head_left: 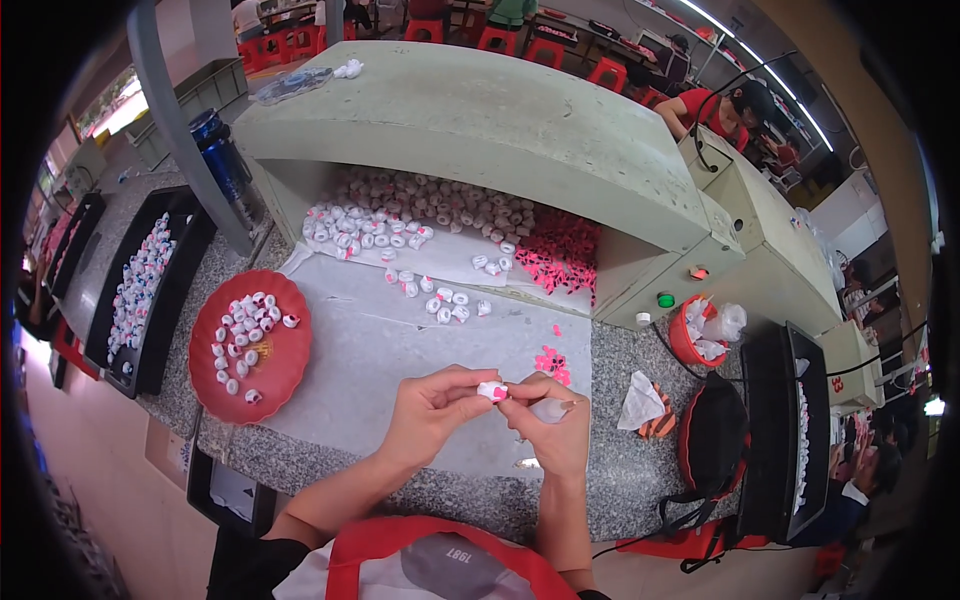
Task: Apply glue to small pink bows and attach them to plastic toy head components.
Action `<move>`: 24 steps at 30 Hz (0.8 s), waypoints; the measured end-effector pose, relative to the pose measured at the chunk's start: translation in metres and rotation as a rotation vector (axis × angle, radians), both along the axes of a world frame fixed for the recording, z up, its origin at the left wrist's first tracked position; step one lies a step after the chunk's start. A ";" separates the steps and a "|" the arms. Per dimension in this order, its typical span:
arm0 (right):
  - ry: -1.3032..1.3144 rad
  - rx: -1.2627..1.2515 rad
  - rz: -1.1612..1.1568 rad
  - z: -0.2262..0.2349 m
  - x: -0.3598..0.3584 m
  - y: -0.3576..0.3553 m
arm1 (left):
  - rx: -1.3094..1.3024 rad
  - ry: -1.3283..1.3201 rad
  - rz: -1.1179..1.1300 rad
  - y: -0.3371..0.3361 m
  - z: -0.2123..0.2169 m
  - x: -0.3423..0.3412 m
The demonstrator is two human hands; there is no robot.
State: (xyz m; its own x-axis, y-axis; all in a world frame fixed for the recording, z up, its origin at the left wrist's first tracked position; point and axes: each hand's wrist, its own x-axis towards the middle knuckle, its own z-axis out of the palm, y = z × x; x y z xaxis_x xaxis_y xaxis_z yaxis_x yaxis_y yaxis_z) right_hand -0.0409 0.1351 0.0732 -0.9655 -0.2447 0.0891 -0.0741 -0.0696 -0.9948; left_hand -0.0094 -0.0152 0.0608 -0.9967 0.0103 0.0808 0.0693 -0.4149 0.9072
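Note:
Between my two hands, just above the paper-covered worktop, is a small rounded white plastic piece with a pink patch (491, 391). My left hand (428, 412) pinches it from the left between thumb and fingertips. My right hand (552, 428) is closed against its right side, thumb and fingertips at the pink part; something whitish and translucent shows among its fingers, too unclear to name. Beyond that hand lies a small group of flat pink pieces (551, 364). Several loose white pieces (447, 306) sit farther back on the white paper sheet (365, 350).
A pale metal housing (480, 120) arches over heaped white pieces and a pink pile (560, 255). At left stand a red scalloped plate (205, 365) of white pieces and a black tray (105, 335). At right are a red tub (682, 345), crumpled tissue (640, 402) and a black bag (713, 430).

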 end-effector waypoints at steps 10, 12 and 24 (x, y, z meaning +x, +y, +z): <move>-0.135 0.002 -0.062 0.003 0.003 0.001 | 0.238 -0.184 -0.061 0.003 -0.009 -0.004; -0.136 0.003 -0.054 0.001 0.002 0.002 | 0.327 -0.232 -0.103 0.003 -0.007 -0.006; 0.036 -0.381 0.129 -0.013 0.008 0.000 | 0.000 0.092 -0.065 0.007 -0.002 0.003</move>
State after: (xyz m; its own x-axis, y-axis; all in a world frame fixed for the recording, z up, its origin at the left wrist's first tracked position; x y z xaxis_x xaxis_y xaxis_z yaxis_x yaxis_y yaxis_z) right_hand -0.0330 0.1356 0.0604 -0.9237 -0.3062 0.2302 -0.0752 -0.4442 -0.8928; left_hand -0.0062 -0.0085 0.0583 -0.9823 0.0748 0.1718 0.1251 -0.4210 0.8984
